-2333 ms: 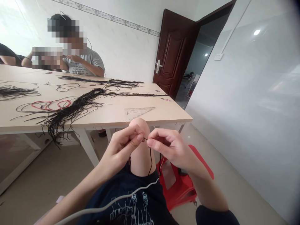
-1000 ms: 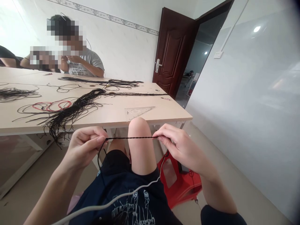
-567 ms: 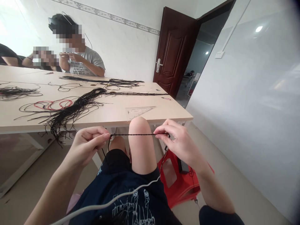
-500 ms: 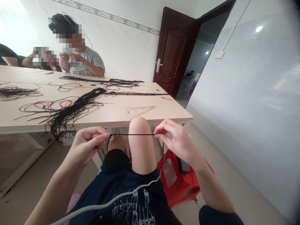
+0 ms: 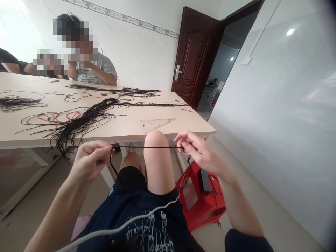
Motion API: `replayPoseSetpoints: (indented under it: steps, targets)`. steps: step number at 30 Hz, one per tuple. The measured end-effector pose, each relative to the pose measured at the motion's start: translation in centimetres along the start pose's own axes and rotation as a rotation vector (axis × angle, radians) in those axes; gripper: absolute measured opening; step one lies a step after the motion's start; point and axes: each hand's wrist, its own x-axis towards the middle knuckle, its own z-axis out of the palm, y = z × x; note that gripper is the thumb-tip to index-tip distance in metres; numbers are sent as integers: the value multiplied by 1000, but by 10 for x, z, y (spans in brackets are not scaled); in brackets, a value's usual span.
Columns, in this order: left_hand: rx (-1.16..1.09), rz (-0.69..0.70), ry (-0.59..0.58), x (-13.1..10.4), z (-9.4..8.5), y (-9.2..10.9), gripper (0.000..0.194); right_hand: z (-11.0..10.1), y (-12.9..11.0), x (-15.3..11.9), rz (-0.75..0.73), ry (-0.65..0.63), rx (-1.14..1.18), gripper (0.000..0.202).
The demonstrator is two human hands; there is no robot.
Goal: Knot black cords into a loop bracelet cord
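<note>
A thin black twisted cord [image 5: 151, 147] is stretched straight and level between my two hands, just above my raised knee. My left hand [image 5: 93, 157] pinches one end between thumb and fingers, and a loose black tail dangles below it. At the other end my right hand [image 5: 195, 148] is closed on the cord with thumb and index finger, its other fingers loosely curled. A short knotted end of black cord hangs beneath the right hand. Beyond them on the table [image 5: 126, 127] lies a large bundle of black cords [image 5: 89, 117], some strands drooping over the front edge.
A clear set square [image 5: 156, 123] lies near the table's front edge. More black cords [image 5: 139, 91] and a red cord loop [image 5: 59, 116] are on the table. A red stool [image 5: 204, 210] carrying a black box [image 5: 204, 181] stands at my right. A white cable [image 5: 123, 222] crosses my lap. Co-workers sit opposite.
My hands have moved farther apart, the left going left and the right going right, with a longer stretch of cord between them. The co-worker opposite has raised their hands nearer their face.
</note>
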Motion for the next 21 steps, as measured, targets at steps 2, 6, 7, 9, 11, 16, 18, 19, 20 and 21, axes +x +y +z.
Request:
replayPoseSetpoints:
  steps: [2,6,7,9,11,16,18,19,20,21]
  targets:
    - [5,2,-7,0,0,1,25,0,-3,-2,-15,9,-32,17]
    - [41,20,-40,-3,-2,7,23,-1,-8,-6,-11,32,-91,16]
    - [55,26,-52,-4,-3,9,22,-2,-8,-7,-9,37,-100,16]
    - [86,36,-79,-7,-4,14,20,-4,-8,-8,2,40,-121,17]
    - [119,48,-106,-11,-5,19,17,-6,-7,-10,5,46,-144,20]
    - [215,116,-134,-20,-4,28,10,-10,-4,-12,6,66,-198,21]
    - [266,143,-137,-23,-2,30,9,-10,-4,-13,-8,51,-218,22]
    - [278,153,-140,-24,-1,31,9,-10,-4,-13,-18,39,-229,23]
    - [278,158,-143,-24,0,31,10,-10,-4,-14,-27,26,-239,25]
    - [264,169,-142,-25,2,32,11,-11,-4,-16,-37,14,-245,25]
